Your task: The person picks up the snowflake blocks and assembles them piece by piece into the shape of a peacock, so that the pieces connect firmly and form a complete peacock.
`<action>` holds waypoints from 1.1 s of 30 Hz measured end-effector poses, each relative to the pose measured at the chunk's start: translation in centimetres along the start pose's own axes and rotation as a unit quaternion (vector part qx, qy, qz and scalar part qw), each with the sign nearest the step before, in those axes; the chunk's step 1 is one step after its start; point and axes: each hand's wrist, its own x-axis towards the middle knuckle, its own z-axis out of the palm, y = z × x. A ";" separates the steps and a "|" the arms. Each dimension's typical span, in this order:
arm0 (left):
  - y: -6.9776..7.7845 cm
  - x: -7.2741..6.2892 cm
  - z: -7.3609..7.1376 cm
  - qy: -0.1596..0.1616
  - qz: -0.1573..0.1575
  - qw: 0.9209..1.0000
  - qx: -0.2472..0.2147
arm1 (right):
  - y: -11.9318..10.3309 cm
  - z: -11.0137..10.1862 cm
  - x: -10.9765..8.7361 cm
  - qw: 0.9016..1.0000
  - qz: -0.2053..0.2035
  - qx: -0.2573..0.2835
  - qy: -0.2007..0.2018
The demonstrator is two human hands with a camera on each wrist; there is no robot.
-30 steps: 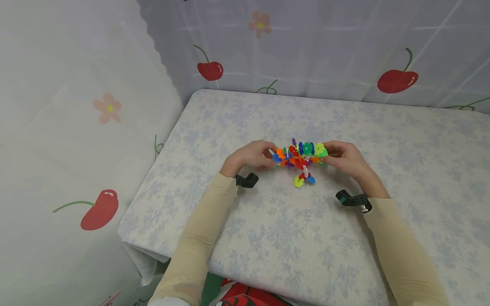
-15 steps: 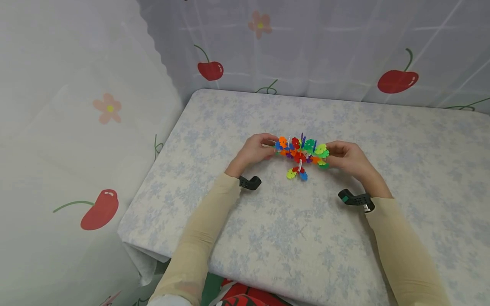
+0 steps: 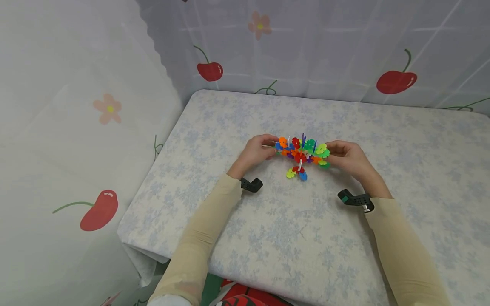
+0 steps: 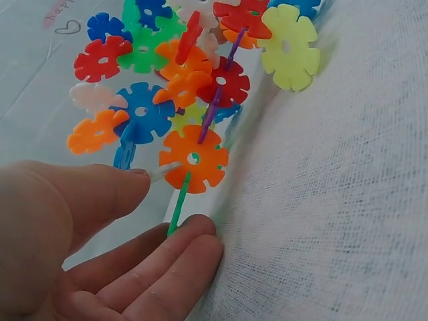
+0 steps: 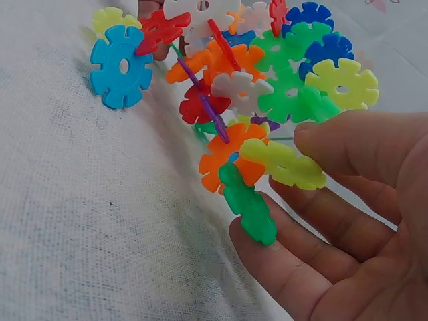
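Between my two hands is a build of interlocking flower-shaped plastic discs (image 3: pixel 300 158) in many colours. In the head view it is held over the middle of the table, with a short branch of yellow, red and blue discs sticking out toward me. My left hand (image 3: pixel 255 149) holds its left end; in the left wrist view the thumb meets a white disc's edge, and the fingers touch a green disc (image 4: pixel 178 207) beside an orange one (image 4: pixel 194 159). At the right end, my right hand (image 3: pixel 349 158) holds light-green and yellow discs (image 5: pixel 284 164), with a green disc (image 5: pixel 249 204) against a fingertip.
A pale cloth with blue flowers covers the table (image 3: pixel 268 238). Behind it hangs a white curtain (image 3: pixel 306 51) printed with cherries and flowers, and another stretch of it (image 3: pixel 57 140) runs along the left. Black wrist mounts (image 3: pixel 252 185) sit on both wrists.
The disc build has turned a little, its near branch swinging left and its upper discs now standing upright. My left hand has moved slightly away from me. The last half second shows almost no movement.
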 end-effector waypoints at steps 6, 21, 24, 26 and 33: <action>0.0 0.1 0.1 -0.017 0.007 1.000 0.013 | 0.2 0.0 0.0 0.999 -0.020 0.001 -0.039; 0.2 0.2 0.2 0.005 0.008 1.000 -0.024 | 0.3 -0.4 -0.3 0.998 -0.035 0.042 -0.011; 0.3 0.3 0.3 0.012 0.004 0.999 -0.032 | 0.3 -0.5 -0.3 0.998 -0.034 0.061 -0.006; 0.4 0.3 0.3 0.015 0.004 0.999 -0.037 | 0.2 -0.6 -0.3 0.996 -0.032 0.077 -0.007; 0.7 0.1 0.5 0.020 0.007 0.998 -0.054 | 0.5 -0.8 -0.4 0.991 -0.031 0.127 -0.021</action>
